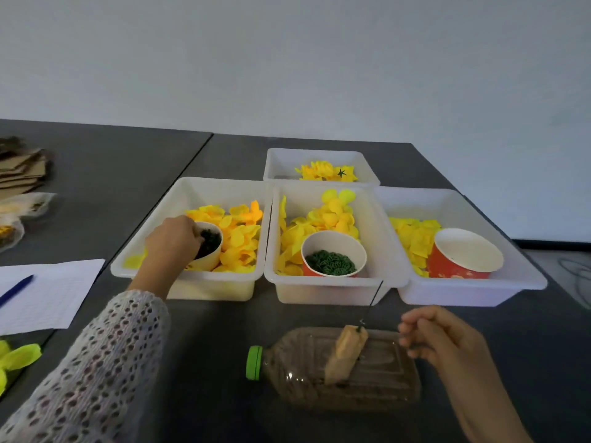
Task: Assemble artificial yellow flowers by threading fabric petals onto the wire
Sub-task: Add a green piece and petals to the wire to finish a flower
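My left hand (174, 239) reaches into a pale paper cup (209, 260) of small dark green parts in the left white tray (153, 266); its fingertips are inside the cup and hidden. Yellow fabric petals (238, 233) fill that tray. A thin dark wire (372, 303) stands up from a tan block (345, 354) fixed on a brown plastic bottle (335, 369) lying on its side. My right hand (438, 335) hovers just right of the wire, fingers loosely curled, holding nothing that I can see.
The middle tray (335, 289) holds petals and a red cup of green rings (331, 263). The right tray (473, 292) holds petals and a red cup (463, 254). A back tray (319, 155) holds finished yellow flowers. Paper with a blue pen (16, 290) lies left.
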A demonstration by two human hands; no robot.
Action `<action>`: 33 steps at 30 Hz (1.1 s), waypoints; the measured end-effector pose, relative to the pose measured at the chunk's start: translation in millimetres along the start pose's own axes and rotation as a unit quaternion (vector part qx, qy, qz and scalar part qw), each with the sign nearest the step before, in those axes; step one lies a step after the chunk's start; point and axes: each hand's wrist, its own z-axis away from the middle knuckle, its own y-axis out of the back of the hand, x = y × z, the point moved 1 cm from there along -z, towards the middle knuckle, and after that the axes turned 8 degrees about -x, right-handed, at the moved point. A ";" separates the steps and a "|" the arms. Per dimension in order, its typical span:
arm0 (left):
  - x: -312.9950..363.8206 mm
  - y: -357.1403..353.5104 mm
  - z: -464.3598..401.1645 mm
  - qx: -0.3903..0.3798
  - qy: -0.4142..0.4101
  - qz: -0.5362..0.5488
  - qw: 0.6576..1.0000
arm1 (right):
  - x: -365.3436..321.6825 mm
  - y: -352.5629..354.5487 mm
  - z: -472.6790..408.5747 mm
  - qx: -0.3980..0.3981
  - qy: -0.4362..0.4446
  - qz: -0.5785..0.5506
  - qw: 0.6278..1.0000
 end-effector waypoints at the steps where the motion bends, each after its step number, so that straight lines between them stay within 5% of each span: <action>1: 1.3 0.9 0.8 0.014 -0.003 0.005 1.000 | 2.7 0.3 2.8 0.009 -0.004 -0.007 1.000; 8: 17.7 11.3 13.2 0.172 -0.030 0.037 0.984 | 10.7 0.0 13.7 0.041 -0.010 -0.024 0.999; 11: 36.0 18.9 30.2 0.219 -0.095 0.137 0.961 | 11.9 -5.0 15.2 0.069 0.014 -0.011 0.997; 16: 96.5 24.1 98.3 0.087 -0.257 0.423 0.865 | 13.2 -34.5 15.5 0.089 0.116 0.137 0.980; 19: 123.9 18.4 142.0 -0.031 -0.321 0.542 0.776 | 19.5 -51.4 13.4 0.089 0.151 0.280 0.944; 21: 135.7 12.6 160.4 -0.092 -0.345 0.558 0.749 | 23.5 -59.2 14.7 0.108 0.162 0.378 0.905; 25: 148.7 3.1 174.3 -0.141 -0.396 0.487 0.765 | 32.0 -63.7 16.2 0.130 0.167 0.477 0.853; 33: 178.5 6.6 181.9 -0.136 -0.415 0.459 0.774 | 33.5 -63.9 15.0 0.133 0.164 0.501 0.839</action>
